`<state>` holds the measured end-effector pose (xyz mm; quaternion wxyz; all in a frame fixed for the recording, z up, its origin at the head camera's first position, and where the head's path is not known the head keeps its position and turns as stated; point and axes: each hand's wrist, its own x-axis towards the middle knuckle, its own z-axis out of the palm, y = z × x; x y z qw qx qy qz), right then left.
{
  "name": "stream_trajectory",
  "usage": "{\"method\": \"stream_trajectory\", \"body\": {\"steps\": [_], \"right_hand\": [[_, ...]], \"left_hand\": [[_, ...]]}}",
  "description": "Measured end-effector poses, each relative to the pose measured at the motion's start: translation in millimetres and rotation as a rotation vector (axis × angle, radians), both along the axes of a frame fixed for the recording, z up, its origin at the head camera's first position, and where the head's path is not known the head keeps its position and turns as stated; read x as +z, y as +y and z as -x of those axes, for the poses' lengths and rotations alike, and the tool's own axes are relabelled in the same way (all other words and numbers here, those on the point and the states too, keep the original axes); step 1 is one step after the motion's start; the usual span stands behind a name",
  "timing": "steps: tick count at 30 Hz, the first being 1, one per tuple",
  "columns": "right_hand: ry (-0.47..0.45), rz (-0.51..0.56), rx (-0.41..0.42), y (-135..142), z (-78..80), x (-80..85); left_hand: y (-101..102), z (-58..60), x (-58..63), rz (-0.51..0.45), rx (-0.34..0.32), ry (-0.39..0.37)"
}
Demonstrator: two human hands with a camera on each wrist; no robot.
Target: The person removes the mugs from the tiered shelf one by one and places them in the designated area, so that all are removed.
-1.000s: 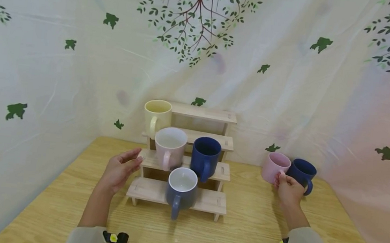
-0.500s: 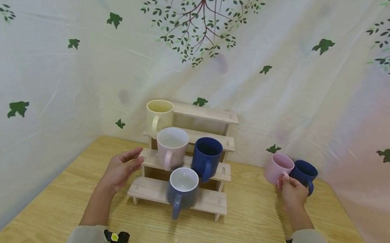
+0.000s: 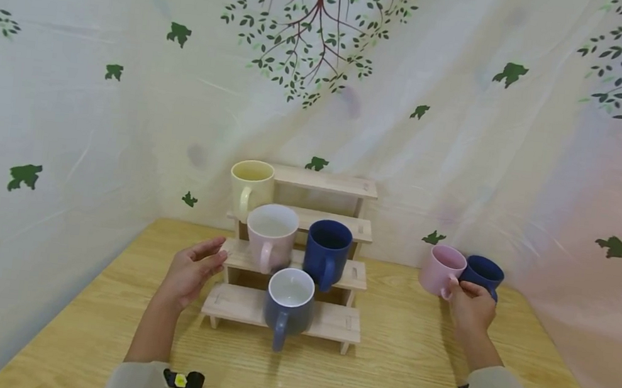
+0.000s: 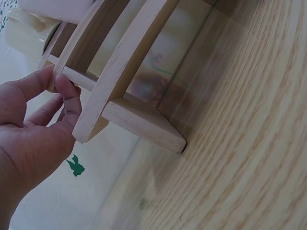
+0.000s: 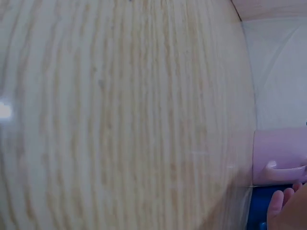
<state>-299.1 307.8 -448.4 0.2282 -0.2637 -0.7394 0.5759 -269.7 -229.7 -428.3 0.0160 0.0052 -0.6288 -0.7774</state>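
At the right in the head view, my right hand (image 3: 472,309) pinches the handle of a pink mug (image 3: 438,270). A dark blue mug (image 3: 483,272) stands right behind that hand, its handle mostly hidden. The right wrist view shows the pink mug (image 5: 276,151) at its edge, my fingers (image 5: 276,203) close below the handle. My left hand (image 3: 191,273) is at the left end of a stepped wooden shelf (image 3: 225,302). In the left wrist view, thumb and forefinger of my left hand (image 4: 43,115) pinch the end of a shelf step (image 4: 72,62).
On the shelf stand a yellow mug (image 3: 252,184) at upper left, a pale pink mug (image 3: 271,237), a dark blue mug (image 3: 329,253) and a grey-blue mug (image 3: 289,302) on the lowest step. A printed cloth (image 3: 405,166) hangs behind the wooden table (image 3: 384,366).
My right hand has moved slightly right and now covers more of the dark blue mug's handle. The pink mug has shifted a little right with it. My left hand stays at the shelf.
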Motion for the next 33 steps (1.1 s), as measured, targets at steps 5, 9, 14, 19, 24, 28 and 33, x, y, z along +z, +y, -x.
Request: {"method": "stream_trajectory", "body": {"steps": [5, 9, 14, 19, 24, 28, 33], "right_hand": [[0.009, -0.108, -0.015, -1.2, 1.5, 10.6], [0.045, -0.172, 0.004, -6.3, 4.3, 28.3], [0.091, -0.252, 0.057, -21.6, 8.9, 58.0], [0.181, -0.308, 0.165, -46.7, 15.2, 80.8], [0.267, -0.385, 0.243, -74.0, 19.2, 101.8], [0.274, -0.406, 0.319, -94.4, 20.2, 119.7], [0.307, -0.439, 0.446, -119.6, 20.6, 140.0]], "left_hand": [[-0.5, -0.8, 0.4, 0.008, -0.005, -0.006], [-0.1, -1.1, 0.5, 0.009, -0.017, -0.007], [-0.2, -0.8, 0.4, 0.005, -0.016, -0.008], [-0.2, -0.3, -0.9, 0.005, -0.011, -0.011], [-0.8, -0.6, -1.2, 0.003, -0.012, -0.01], [-1.3, -0.6, -0.8, 0.001, -0.012, -0.009], [-0.7, 0.0, 0.0, -0.006, -0.018, -0.008]]}}
